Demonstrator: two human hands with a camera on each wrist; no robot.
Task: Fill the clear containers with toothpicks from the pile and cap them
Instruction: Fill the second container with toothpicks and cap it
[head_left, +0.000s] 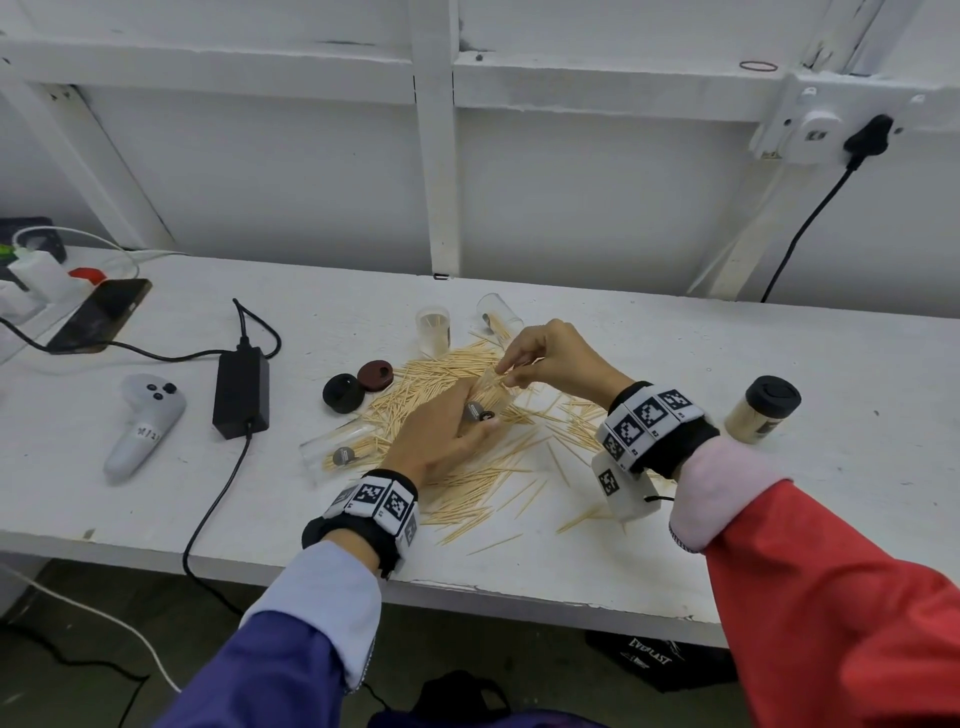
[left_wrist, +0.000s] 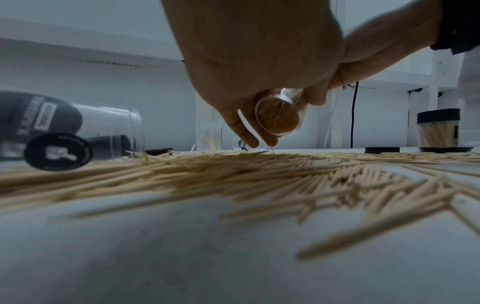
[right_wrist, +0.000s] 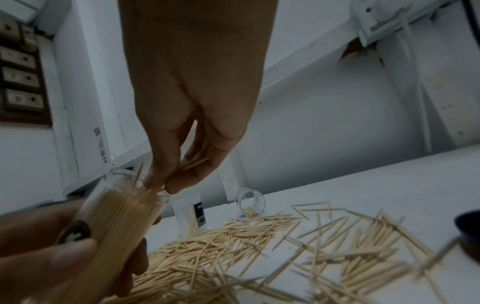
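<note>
My left hand (head_left: 475, 406) grips a clear container (right_wrist: 116, 226) tilted over the toothpick pile (head_left: 467, 431); it is packed nearly full of toothpicks. My right hand (head_left: 508, 375) pinches a few toothpicks (right_wrist: 193, 164) right at the container's open mouth. From the left wrist view the container's round base (left_wrist: 278, 117) shows, full of toothpick ends. Another clear container (head_left: 432, 328) stands upright behind the pile, holding a few toothpicks. Two more lie on their sides, one at the back (head_left: 498, 314) and one at the left (head_left: 337, 453). A black cap (head_left: 343, 393) and a dark red cap (head_left: 375, 375) lie left of the pile.
A full container with a black cap (head_left: 761, 410) stands at the right. A power brick (head_left: 241, 392) with cables, a white controller (head_left: 143, 423) and a phone (head_left: 101, 314) lie to the left. The table's front edge (head_left: 519, 590) is near my wrists.
</note>
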